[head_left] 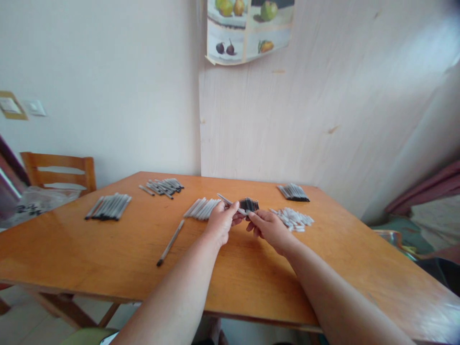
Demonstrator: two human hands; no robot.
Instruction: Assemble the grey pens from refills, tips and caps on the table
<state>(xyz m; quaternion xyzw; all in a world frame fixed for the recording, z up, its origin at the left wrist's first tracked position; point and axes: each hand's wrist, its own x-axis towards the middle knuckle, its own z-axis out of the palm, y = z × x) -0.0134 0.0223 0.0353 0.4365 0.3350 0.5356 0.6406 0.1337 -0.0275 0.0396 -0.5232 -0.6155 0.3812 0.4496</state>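
My left hand (pixel 223 221) is closed round a thin white pen barrel (pixel 227 201) that sticks out up and to the left. My right hand (pixel 266 226) is pinched at the barrel's right end, fingertips meeting the left hand's, just in front of a small heap of black pen parts (pixel 249 204). Both hands hover over the middle of the wooden table (pixel 108 249). A finished pen (pixel 170 243) lies alone to the left of my left hand. White barrels (pixel 201 208) lie in a row behind my left hand.
Piles of pens lie at the left (pixel 109 207) and back left (pixel 164 187). A dark pile (pixel 293 192) and small white pieces (pixel 293 219) lie at the right. A wooden chair (pixel 59 170) stands at the left, a fruit poster (pixel 247 28) hangs on the wall.
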